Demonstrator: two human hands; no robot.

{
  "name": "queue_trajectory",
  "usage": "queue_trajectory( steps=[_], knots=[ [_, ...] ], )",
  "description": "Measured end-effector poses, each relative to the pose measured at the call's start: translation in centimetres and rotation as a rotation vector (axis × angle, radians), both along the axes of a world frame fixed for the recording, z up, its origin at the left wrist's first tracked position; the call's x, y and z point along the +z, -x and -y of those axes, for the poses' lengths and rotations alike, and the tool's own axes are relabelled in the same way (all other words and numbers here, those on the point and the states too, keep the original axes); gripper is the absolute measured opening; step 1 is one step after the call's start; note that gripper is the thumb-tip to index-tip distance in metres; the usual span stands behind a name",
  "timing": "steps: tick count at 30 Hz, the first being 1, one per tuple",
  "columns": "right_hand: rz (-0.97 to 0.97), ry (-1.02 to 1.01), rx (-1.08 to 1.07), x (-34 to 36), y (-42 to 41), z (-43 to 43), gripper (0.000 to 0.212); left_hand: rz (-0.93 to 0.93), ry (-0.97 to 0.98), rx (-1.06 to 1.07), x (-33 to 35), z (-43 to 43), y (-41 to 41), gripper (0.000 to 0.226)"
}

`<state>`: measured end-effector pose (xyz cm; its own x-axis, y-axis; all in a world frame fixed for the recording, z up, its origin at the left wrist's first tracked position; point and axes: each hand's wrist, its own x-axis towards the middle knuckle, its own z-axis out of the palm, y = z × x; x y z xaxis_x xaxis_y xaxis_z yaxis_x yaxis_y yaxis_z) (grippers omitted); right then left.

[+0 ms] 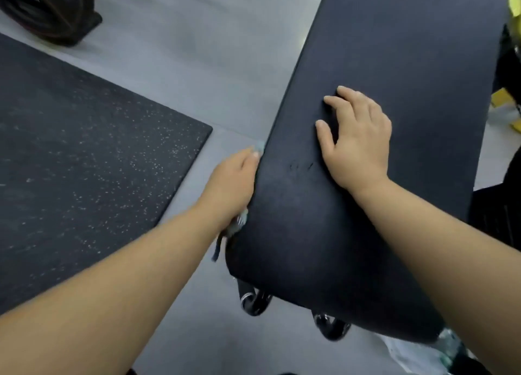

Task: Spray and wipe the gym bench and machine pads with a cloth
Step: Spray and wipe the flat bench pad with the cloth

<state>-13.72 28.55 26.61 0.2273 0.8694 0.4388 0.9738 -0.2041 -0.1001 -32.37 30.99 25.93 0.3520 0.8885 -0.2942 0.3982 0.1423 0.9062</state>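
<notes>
**Cloth pressed to the side of the bench**

The black gym bench (394,64) runs from the lower centre to the upper right of the frame. A speckled black rubber mat (70,149) fills the left, lying on the grey floor (197,50). The right hand (358,140) rests on top of the pad, fingers spread and lightly arched, holding nothing. The left hand (234,182), fingers extended, presses a pale cloth (239,224) against the bench's left side edge. The cloth shows at the fingertips and the wrist. Black wheels (253,301) sit under the near end.
</notes>
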Motion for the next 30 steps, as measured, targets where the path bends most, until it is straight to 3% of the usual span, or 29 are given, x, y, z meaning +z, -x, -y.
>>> queue_trajectory(
  steps=[5,12,21,25,30],
  knots=[
    [-0.015,0.004,-0.023,0.1,0.2,0.0,0.040,0.040,0.101,-0.008,0.8,-6.1,-4.9,0.034],
    [-0.016,0.043,-0.035,0.0,0.1,0.1,0.038,-0.124,0.312,0.019,0.8,-1.3,-1.4,0.044],
    [-0.016,0.022,-0.024,-0.2,-0.1,0.0,0.040,-0.054,0.142,0.035,3.9,-10.7,-9.4,0.035],
    [-0.022,0.041,-0.035,-0.2,-0.1,-0.1,0.041,-0.223,0.154,-0.035,2.3,-6.3,-5.7,0.026],
    [-0.051,0.092,-0.045,0.0,0.2,0.0,0.043,-0.257,0.335,0.057,2.3,-3.0,-3.0,0.039]
  ],
)
